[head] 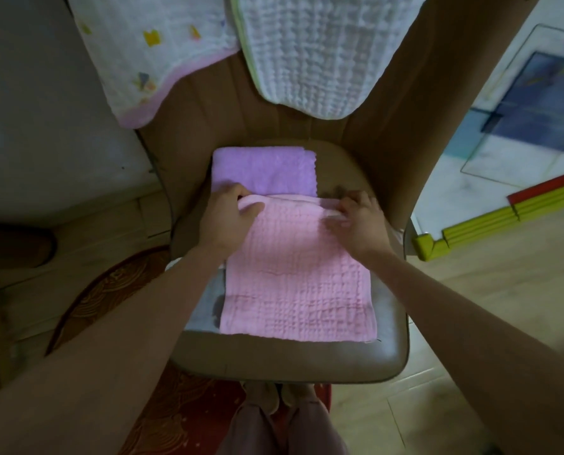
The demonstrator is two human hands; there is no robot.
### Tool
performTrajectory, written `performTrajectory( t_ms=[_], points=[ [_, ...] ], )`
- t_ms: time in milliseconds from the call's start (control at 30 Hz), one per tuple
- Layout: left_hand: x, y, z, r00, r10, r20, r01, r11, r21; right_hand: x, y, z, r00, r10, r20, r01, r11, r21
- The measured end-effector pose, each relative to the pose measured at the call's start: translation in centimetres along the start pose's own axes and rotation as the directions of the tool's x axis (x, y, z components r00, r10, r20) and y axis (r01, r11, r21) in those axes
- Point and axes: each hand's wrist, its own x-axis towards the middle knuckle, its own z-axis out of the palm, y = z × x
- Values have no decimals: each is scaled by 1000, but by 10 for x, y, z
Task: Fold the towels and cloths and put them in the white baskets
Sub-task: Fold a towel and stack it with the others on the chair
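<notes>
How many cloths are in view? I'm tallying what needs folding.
5: pink cloth in both hands, grey cloth beneath it, purple towel behind, printed cloth and white cloth over the chair back. Others may be hidden.

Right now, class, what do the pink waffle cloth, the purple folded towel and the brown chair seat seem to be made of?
Pink waffle cloth: likely cotton gauze, matte, with a puckered grid weave. Purple folded towel: plush terry or microfibre, fuzzy nap. Brown chair seat: probably leather or faux leather, smooth with a soft sheen.
</notes>
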Motion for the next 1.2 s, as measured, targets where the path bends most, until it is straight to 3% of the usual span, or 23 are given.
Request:
performTrajectory(
  t_ms=[167, 267, 433, 533, 600, 667, 800, 1000, 1200],
  points=[
    [5, 4, -12, 991, 59, 119, -59, 998, -3, 11, -4, -4, 997, -41, 63, 40, 999, 19],
    [9, 8, -16, 984, 34, 177, -25, 998, -50, 16, -7, -8, 992, -41, 121, 36, 998, 41],
    [2, 11, -19, 978, 111, 176, -91, 989, -117, 13, -15, -13, 979, -18, 202, 24, 999, -27],
    [-7, 16, -23, 989, 124, 85, -114, 987, -115, 6, -13, -18, 983, 68, 171, -115, 951, 286],
    [-11, 17, -28, 994, 101, 41, -95, 989, -116, -5, -15, -27, 981, 112, 156, -180, 815, 551],
    [-15, 20, -35, 997, 71, 11, -69, 987, -146, -18, -19, -39, 979, 156, 128, -202, 712, 672],
    [-28, 36, -58, 999, 13, 42, -4, 978, -209, -44, -30, -68, 977, 206, 52, -176, 650, 739],
    [-62, 102, -126, 1000, 12, 13, -8, 961, -276, -101, -80, -147, 981, 188, -42, -105, 703, 704],
    [-85, 174, -199, 998, -49, -45, 18, 846, -532, -144, -137, -237, 984, 153, -94, -31, 661, 750]
  ],
)
